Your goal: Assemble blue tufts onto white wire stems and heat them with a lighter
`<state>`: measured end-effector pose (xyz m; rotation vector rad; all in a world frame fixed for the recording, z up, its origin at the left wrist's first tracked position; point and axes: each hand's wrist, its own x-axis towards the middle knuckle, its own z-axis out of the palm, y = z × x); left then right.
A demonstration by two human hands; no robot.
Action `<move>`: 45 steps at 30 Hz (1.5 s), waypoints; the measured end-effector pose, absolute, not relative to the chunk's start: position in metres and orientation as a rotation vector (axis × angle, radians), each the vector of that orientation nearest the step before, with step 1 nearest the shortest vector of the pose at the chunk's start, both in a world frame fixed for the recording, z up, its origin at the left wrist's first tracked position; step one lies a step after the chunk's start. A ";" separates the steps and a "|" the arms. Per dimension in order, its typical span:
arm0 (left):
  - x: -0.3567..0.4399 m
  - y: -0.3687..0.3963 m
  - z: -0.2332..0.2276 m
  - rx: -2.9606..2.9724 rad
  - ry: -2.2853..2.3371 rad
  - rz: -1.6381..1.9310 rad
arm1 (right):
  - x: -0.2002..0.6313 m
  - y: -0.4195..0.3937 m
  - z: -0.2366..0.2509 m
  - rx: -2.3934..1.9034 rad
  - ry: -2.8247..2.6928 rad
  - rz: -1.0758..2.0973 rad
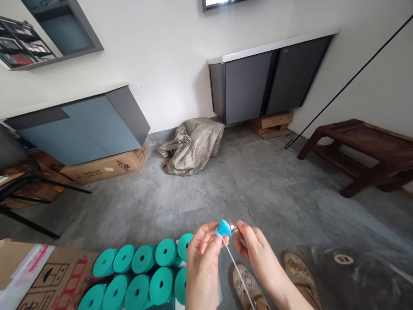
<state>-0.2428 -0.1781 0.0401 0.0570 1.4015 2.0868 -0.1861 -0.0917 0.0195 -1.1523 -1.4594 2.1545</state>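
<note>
My left hand [204, 258] pinches a small bright-blue piece [223, 227], wider at its top and bound round its lower part. From it a thin white cord [238, 270] runs down toward the bottom edge. Closed round a lighter [238, 237], my right hand [258, 254] is just to the right of the blue piece. A small bright flame glows at the lighter's tip, close beside the blue piece; I cannot tell whether it touches. Most of the lighter is hidden by the fingers.
Several green rolls [143, 259] stand in rows at lower left, beside a cardboard box [48, 275]. A crumpled sack [198, 144] lies against the wall. A wooden stool [371, 146] is at right, with clear plastic [361, 280] on the floor below.
</note>
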 end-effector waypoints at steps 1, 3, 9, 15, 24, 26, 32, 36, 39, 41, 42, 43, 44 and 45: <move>-0.243 -0.178 0.040 0.058 1.400 2.087 | -0.186 -0.092 0.019 -1.150 -1.462 2.152; -0.243 -0.178 0.040 0.053 1.400 2.083 | -0.186 -0.092 0.018 -1.165 -1.466 2.154; -0.243 -0.177 0.042 0.018 1.395 2.087 | -0.186 -0.092 0.012 -1.205 -1.496 2.158; -0.243 -0.176 0.044 -0.001 1.409 2.087 | -0.183 -0.096 0.019 -1.165 -1.549 2.105; -0.243 -0.177 0.047 0.007 1.384 2.068 | -0.183 -0.093 0.026 -1.150 -1.548 2.056; -0.244 -0.177 0.048 0.004 1.371 2.064 | -0.182 -0.092 0.029 -1.160 -1.560 2.071; -0.241 -0.174 0.051 -0.004 1.389 2.089 | -0.181 -0.092 0.030 -1.180 -1.548 2.078; -0.239 -0.172 0.052 -0.021 1.395 2.103 | -0.181 -0.094 0.027 -1.148 -1.525 2.076; -0.240 -0.173 0.051 -0.036 1.394 2.111 | -0.181 -0.093 0.027 -1.127 -1.525 2.071; -0.242 -0.174 0.049 -0.029 1.376 2.103 | -0.181 -0.093 0.027 -1.123 -1.537 2.067; -0.243 -0.175 0.049 -0.021 1.364 2.092 | -0.181 -0.092 0.027 -1.120 -1.540 2.062; -0.244 -0.176 0.048 -0.012 1.352 2.077 | -0.181 -0.092 0.027 -1.116 -1.543 2.057; -0.244 -0.176 0.048 -0.003 1.341 2.062 | -0.181 -0.092 0.027 -1.110 -1.546 2.052; -0.245 -0.177 0.048 0.005 1.334 2.049 | -0.181 -0.092 0.027 -1.104 -1.551 2.047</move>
